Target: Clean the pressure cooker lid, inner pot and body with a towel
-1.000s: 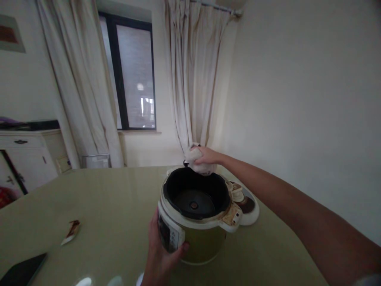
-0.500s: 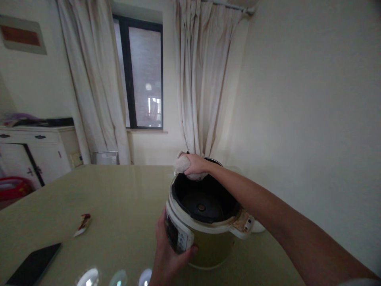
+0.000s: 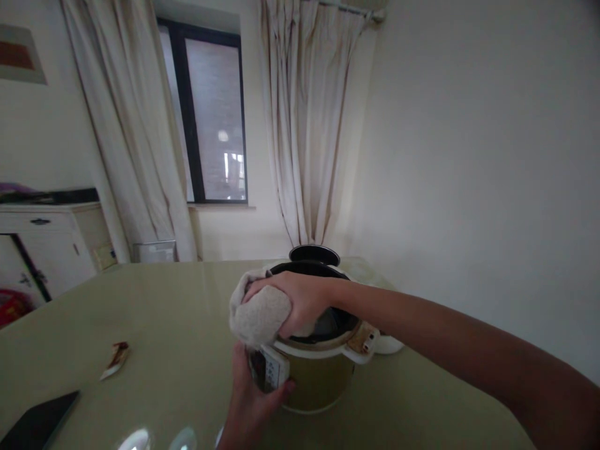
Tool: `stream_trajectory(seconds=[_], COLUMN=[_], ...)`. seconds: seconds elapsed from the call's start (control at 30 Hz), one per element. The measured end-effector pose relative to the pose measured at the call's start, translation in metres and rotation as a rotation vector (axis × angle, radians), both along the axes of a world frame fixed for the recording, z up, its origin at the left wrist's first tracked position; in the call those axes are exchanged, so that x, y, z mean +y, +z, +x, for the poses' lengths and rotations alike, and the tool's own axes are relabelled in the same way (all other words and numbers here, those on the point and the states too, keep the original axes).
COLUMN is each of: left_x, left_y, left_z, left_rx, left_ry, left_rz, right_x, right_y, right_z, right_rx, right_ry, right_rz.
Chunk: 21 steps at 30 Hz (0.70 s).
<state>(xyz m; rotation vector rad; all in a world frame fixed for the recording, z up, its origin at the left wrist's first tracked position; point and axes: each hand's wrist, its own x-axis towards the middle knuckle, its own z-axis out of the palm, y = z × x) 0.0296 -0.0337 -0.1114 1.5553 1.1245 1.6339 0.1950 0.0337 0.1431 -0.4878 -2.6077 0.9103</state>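
An electric pressure cooker [image 3: 321, 382] with a pale rim and a dark inside stands lidless on the table. My left hand [image 3: 253, 397] grips it at the front control panel, fingers on the far side and thumb on the near side. Bunched in my right hand [image 3: 307, 300] is a light grey cloth [image 3: 260, 315], pressed on the near left part of the rim, just above the panel. My right forearm crosses over the opening and hides part of the inside. Brown stains mark the handle bracket [image 3: 363, 340] at the right of the rim.
Behind the cooker shows the dark round rim of another pot [image 3: 315, 253]. On the table [image 3: 173, 325] at left lie a small torn wrapper-like piece [image 3: 115, 359] and a flat black object [image 3: 40, 419]. A wall borders the right side; a white cabinet [image 3: 51, 240] stands far left.
My right hand has brought the cloth from the far rim round to the near left rim. My left hand keeps its hold on the panel. The view has turned slightly right.
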Motion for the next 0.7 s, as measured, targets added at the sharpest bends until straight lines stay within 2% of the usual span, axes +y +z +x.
stream_trajectory(seconds=[0.1,0.23,0.3,0.4,0.47,0.57,0.63,0.7], left_x=[0.002,0.005,0.006,0.006,0.005,0.003,0.002,0.002], left_y=[-0.002,-0.005,-0.006,-0.006,-0.005,-0.001,0.000,0.001], left_z=[-0.002,-0.002,-0.001,0.000,0.001,0.003,0.003,0.002], left_rx=[0.014,0.012,0.020,0.030,0.014,0.001,0.016,0.036], left_ry=[0.008,-0.018,-0.009,0.001,-0.004,-0.010,-0.003,0.009], left_rz=[0.056,0.052,0.067,0.100,0.092,0.074,0.073,0.075], right_x=[-0.020,-0.017,-0.006,0.013,0.023,0.036,0.045,0.053], right_y=[0.011,0.022,0.018,-0.007,-0.029,-0.056,-0.063,-0.061], right_z=[0.040,0.081,0.080,0.049,0.021,-0.008,-0.011,0.001], right_rx=[-0.053,-0.370,-0.529,-0.618,-0.630,-0.706,-0.750,-0.765], right_ry=[-0.061,-0.309,-0.410,-0.347,-0.252,-0.178,-0.167,-0.163], right_rz=[-0.158,-0.351,-0.355,-0.330,-0.152,0.267,0.475,0.614])
